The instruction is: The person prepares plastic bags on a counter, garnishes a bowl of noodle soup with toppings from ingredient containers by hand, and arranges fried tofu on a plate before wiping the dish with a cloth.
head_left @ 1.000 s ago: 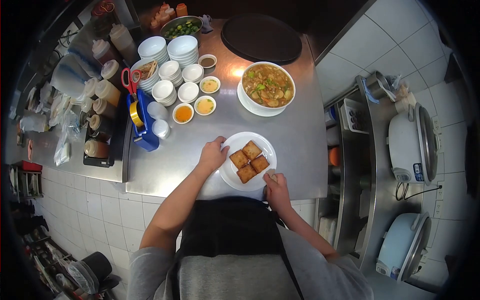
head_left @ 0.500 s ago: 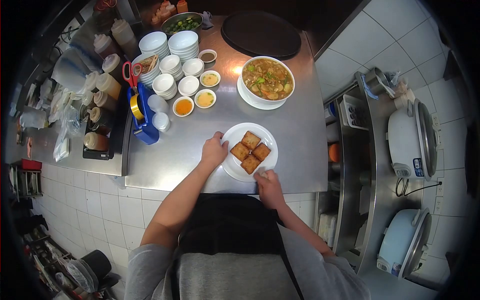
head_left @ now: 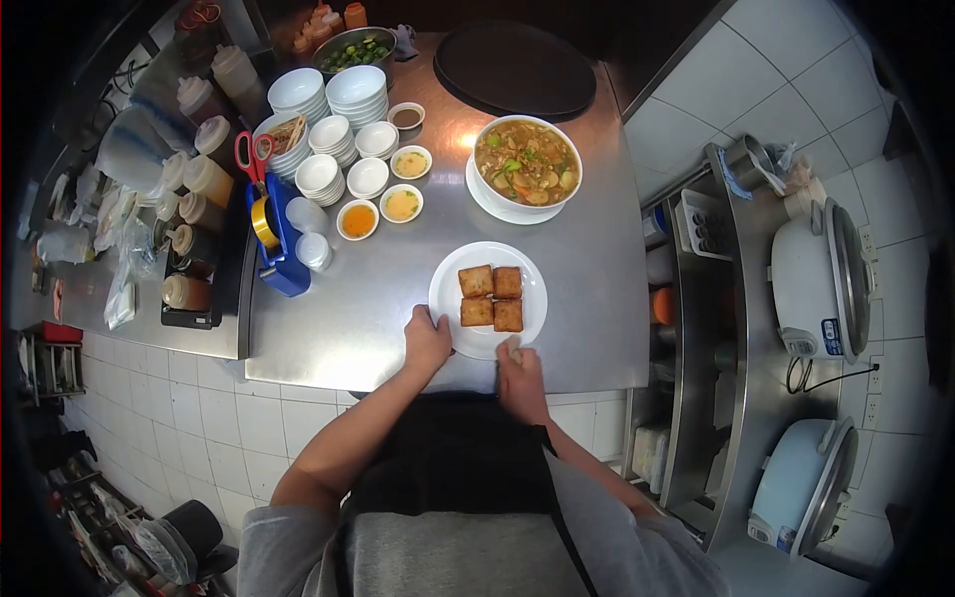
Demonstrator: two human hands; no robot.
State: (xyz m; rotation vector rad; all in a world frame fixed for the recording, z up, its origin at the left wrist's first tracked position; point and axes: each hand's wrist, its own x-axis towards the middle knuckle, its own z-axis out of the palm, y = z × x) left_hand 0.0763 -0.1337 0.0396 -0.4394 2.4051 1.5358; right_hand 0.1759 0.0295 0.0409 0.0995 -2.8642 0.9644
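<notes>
A round white plate (head_left: 445, 282) lies on the steel counter close to my body. Four browned square fried cakes (head_left: 477, 282) sit on it in a two-by-two block. My left hand (head_left: 428, 341) grips the plate's lower left rim, thumb on top, with the other fingertips hidden. At the bottom rim is my right hand (head_left: 520, 378), its fingers closed and slightly blurred. Something small and pale shows at those fingers, but I cannot make out what it is.
Beyond the plate, a big bowl of vegetable soup (head_left: 528, 164) stands on a white saucer. Sauce dishes (head_left: 402, 204), stacked white bowls (head_left: 357, 92) and a blue tape dispenser (head_left: 286, 249) with red scissors are to the left. A dark round tray (head_left: 514, 68) lies at the back.
The plate has turned counterclockwise, so the cakes went from a diamond to a square layout. My left hand moved down with its rim; my right hand shifted slightly left.
</notes>
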